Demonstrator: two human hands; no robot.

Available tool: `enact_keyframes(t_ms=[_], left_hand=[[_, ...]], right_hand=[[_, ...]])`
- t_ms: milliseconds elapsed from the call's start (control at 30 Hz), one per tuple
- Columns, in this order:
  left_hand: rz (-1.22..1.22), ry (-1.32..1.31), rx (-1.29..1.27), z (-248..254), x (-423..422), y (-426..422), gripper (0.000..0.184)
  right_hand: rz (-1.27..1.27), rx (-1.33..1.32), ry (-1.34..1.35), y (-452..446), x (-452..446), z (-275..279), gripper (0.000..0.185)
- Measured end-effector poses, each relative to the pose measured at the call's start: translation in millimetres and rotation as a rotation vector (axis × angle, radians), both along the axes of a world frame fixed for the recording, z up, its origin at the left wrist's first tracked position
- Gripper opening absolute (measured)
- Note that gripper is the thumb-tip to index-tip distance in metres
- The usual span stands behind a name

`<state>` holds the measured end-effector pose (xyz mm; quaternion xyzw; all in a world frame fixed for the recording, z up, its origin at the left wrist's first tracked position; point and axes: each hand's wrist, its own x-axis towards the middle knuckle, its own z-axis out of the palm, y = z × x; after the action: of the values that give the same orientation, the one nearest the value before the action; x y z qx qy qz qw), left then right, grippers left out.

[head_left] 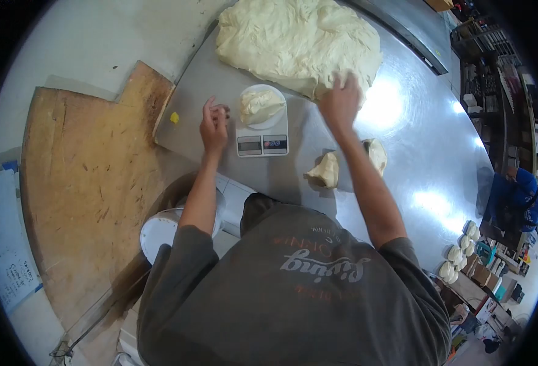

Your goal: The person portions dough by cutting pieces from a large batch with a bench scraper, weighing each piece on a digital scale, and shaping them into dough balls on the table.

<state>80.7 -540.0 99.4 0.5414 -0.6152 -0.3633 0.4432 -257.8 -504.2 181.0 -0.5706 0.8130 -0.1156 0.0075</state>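
A large mass of pale dough (293, 43) lies at the far side of the metal table. My right hand (341, 100) is at its near right edge; motion blur hides whether the fingers grip any dough. A piece of dough (261, 107) rests on the round plate of a white kitchen scale (263, 145). Just left of the scale, my left hand (214, 125) hovers with loosely bent fingers and nothing in it. Two more dough pieces sit nearer to me: one cut piece (325, 171) and another (376, 155) partly behind my right forearm.
The metal table (415, 165) carries several small dough balls (458, 256) at its right end. A wooden board (92, 183) stands at the left, with a white bucket (159, 235) below. A person in blue (522, 198) is at the far right near shelves (488, 61).
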Motion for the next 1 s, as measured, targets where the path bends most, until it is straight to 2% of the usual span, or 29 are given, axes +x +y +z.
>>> enact_keyframes(t_ms=[33,67,100,133,200,267,367,400,500,533,567,600,633,700,733,833,867,900,933,967,1000], left_hand=[[-0.057,0.045,-0.095,0.1,-7.9,11.0,0.071],[-0.115,0.09,-0.19,3.2,-13.8,24.3,0.087],[-0.184,-0.217,-0.181,9.1,-13.9,40.8,0.106],[-0.251,-0.525,-0.17,14.0,-14.0,57.4,0.125],[-0.168,-0.684,-0.163,13.5,-30.1,78.3,0.132],[-0.126,-0.76,-0.136,13.6,-37.9,80.1,0.137],[-0.135,-0.767,-0.076,15.1,-36.9,82.3,0.137],[-0.138,-0.772,-0.078,15.1,-37.3,82.0,0.137],[-0.145,-0.773,-0.083,11.1,-38.0,78.1,0.135],[-0.142,-0.773,-0.08,10.6,-38.0,77.5,0.135],[-0.14,-0.774,-0.071,9.2,-37.4,80.5,0.135],[-0.103,-0.785,-0.07,10.8,-37.7,82.0,0.127],[-0.092,-0.435,-0.131,19.6,-47.5,77.5,0.121],[-0.123,0.267,-0.213,50.6,-86.1,73.1,0.109],[-0.17,0.454,-0.084,77.6,-110.2,73.5,0.085],[-0.092,0.7,0.307,89.6,-164.4,32.0,0.066],[-0.121,0.837,0.281,109.4,-179.4,32.2,0.052],[-0.134,0.673,0.076,117.2,-194.5,41.2,0.05],[-0.167,0.503,-0.126,132.4,-204.7,48.5,0.056],[-0.17,0.199,-0.45,156.3,-208.8,63.5,0.064],[-0.086,-0.101,-0.767,181.5,-208.5,84.3,0.074]], right_hand=[[0.049,-0.086,-0.111,-6.9,18.7,3.3,0.048],[0.189,-0.202,-0.346,-3.2,44.9,-1.6,0.049],[0.331,-0.321,-0.579,4.7,74.0,-8.5,0.05],[0.397,-0.421,-0.372,12.6,103.7,-7.8,0.053],[0.489,-0.375,-0.148,6.2,133.7,-7.8,0.059],[0.536,-0.092,-0.127,-11.0,138.9,-5.8,0.064],[0.237,0.215,-0.85,-63.1,103.3,12.9,0.051],[0.113,0.287,-1.403,-75.4,83.6,-7.9,0.044],[-0.254,0.236,-2.025,-65.6,51.8,-6.2,0.043],[-0.144,0.215,-2.074,-52.9,42.7,2.9,0.045],[-0.081,0.163,-2.057,-38.0,40.9,9.1,0.043],[-0.014,0.108,-2.039,-24.9,40.2,15.9,0.041],[0.053,0.039,-2.02,-14.6,39.0,23.1,0.04],[0.016,0.113,-2.053,7.5,38.2,41.9,0.042],[-0.022,0.161,-2.076,26.8,41.8,50.0,0.044],[-0.073,0.025,-2.139,56.5,58.0,96.7,0.047],[-0.039,-0.261,-2.141,63.2,66.9,102.2,0.047],[0.127,-0.519,-1.79,72.8,71.1,110.2,0.046],[0.154,-0.756,-1.241,82.8,74.3,118.0,0.047],[0.043,-0.945,-0.784,93.4,77.2,125.9,0.05],[0.079,-1.0,-0.683,108.8,68.0,133.6,0.056]])
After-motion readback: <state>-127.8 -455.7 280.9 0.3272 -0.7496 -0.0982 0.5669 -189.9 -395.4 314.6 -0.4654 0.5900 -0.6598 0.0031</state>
